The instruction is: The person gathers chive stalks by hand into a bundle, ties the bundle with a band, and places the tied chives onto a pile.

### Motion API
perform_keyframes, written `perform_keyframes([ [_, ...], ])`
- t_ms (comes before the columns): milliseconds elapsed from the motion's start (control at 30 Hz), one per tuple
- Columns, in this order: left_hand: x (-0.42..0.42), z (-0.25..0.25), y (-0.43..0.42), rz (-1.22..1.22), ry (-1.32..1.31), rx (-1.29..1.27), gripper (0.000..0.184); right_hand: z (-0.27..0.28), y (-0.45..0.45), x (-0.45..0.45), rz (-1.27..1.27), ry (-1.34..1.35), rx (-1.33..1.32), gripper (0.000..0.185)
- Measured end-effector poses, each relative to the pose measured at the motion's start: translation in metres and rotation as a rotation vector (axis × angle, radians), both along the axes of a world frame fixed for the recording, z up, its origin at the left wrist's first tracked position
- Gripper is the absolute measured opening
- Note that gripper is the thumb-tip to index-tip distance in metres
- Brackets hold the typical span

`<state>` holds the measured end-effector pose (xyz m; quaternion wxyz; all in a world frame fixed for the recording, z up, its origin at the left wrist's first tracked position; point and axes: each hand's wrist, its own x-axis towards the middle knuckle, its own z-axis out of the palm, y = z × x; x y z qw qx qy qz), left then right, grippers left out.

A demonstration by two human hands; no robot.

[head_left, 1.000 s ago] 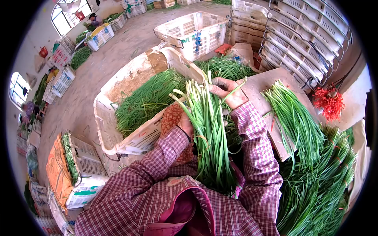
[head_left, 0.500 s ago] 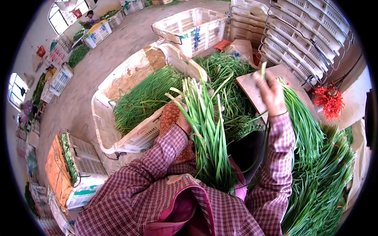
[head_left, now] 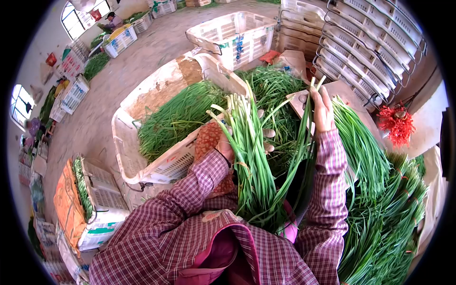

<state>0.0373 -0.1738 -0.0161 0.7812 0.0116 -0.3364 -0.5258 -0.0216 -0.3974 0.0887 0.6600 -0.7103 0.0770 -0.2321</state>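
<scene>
My left hand (head_left: 225,146) is wrapped round a bunch of long green stalks (head_left: 249,161), pale ends up, leaves hanging to my lap; some of its fingertips show on the bunch's right side. To the right, my right hand (head_left: 322,110) is raised, its fingers closed on a few loose stalks (head_left: 306,128) with pale tips above the fingers. Just beyond it, a pile of stalks (head_left: 358,142) lies on a board (head_left: 339,90). Loose greens (head_left: 273,88) lie behind the held bunch.
A white crate (head_left: 127,156) with greens stands at left, another crate (head_left: 247,45) behind it. Stacked crates (head_left: 365,52) rise at back right, near red ties (head_left: 397,124). Bundled greens (head_left: 389,228) lie at lower right. A person (head_left: 113,20) is far back left.
My right hand has left the held bunch and moved right, towards the board, and now holds a few stalks upright. My left hand has kept its hold on the bunch.
</scene>
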Motion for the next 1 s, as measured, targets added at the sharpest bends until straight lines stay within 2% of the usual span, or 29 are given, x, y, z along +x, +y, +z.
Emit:
perform_keyframes([
  [33,-0.003,0.002,-0.001,-0.005,-0.003,-0.001,0.079,0.001,-0.003,0.011,0.070,0.036,0.076,0.032],
  [100,-0.006,0.003,-0.002,0.086,0.054,0.051,0.079,0.001,0.008,0.030,0.172,0.234,0.017,0.045],
  [133,-0.006,0.002,-0.002,0.105,0.074,0.080,0.080,0.006,0.022,0.037,0.227,0.302,-0.069,0.060],
  [167,-0.005,0.002,-0.002,0.124,0.093,0.108,0.081,0.016,0.027,0.038,0.460,0.368,-0.074,0.067],
  [233,-0.008,0.002,0.001,0.134,0.114,0.182,0.087,0.023,0.049,0.042,0.601,0.397,-0.138,0.054],
  [267,-0.008,0.001,0.002,0.146,0.079,0.201,0.090,0.022,0.049,0.042,0.604,0.397,-0.137,0.054],
  [300,-0.008,0.001,0.003,0.157,0.044,0.220,0.094,0.021,0.048,0.042,0.574,0.285,-0.171,0.044],
  [333,-0.008,0.005,0.004,0.134,0.128,0.249,0.094,0.016,0.038,0.044,0.471,0.153,-0.156,0.038],
  [400,-0.016,0.019,0.005,0.308,0.180,0.431,0.096,0.008,0.019,0.048,0.255,-0.107,-0.167,0.025],
  [433,-0.016,0.017,0.004,0.313,0.186,0.429,0.096,0.022,-0.015,0.042,0.244,0.070,-0.014,0.023],
  [467,-0.014,0.013,0.003,0.370,0.188,0.400,0.096,0.029,-0.025,0.034,-0.098,-0.073,-0.007,0.028],
  [500,-0.012,0.010,0.002,0.366,0.190,0.377,0.095,0.050,-0.046,0.017,-0.276,-0.020,-0.078,0.036],
  [533,-0.009,0.004,0.002,0.332,0.182,0.341,0.093,0.054,-0.078,0.013,-0.426,-0.159,-0.093,0.041],
  [633,-0.004,-0.006,0.002,0.333,0.131,0.315,0.090,0.089,-0.104,-0.022,-0.491,-0.541,0.145,0.030],
  [733,-0.013,0.014,0.001,0.424,0.102,0.372,0.087,0.088,-0.073,-0.036,-0.187,-0.306,-0.072,0.029],
  [767,-0.011,0.009,0.000,0.355,0.102,0.303,0.086,0.079,-0.045,-0.031,-0.067,-0.226,-0.137,0.032],
  [800,-0.010,0.005,0.000,0.356,0.102,0.303,0.086,0.069,-0.027,-0.027,0.031,0.085,-0.317,0.039],
  [833,-0.009,0.002,0.001,0.369,0.095,0.322,0.085,0.050,0.012,-0.017,0.083,-0.044,-0.329,0.046],
  [867,-0.009,0.001,0.001,0.381,0.087,0.342,0.083,0.050,0.030,-0.015,0.209,0.228,-0.421,0.051],
  [900,-0.009,0.001,0.003,0.382,0.085,0.343,0.083,0.021,0.038,0.002,0.275,0.116,-0.458,0.051],
  [933,-0.009,0.003,0.007,0.369,0.093,0.357,0.076,0.018,0.054,0.007,0.388,0.186,-0.289,0.047],
  [967,-0.008,0.004,0.009,0.358,0.100,0.371,0.069,0.023,0.061,0.007,0.400,0.287,-0.328,0.043],
  [1000,-0.007,-0.002,0.009,0.306,0.130,0.375,0.068,0.020,0.067,0.009,0.387,0.245,-0.366,0.043],
])
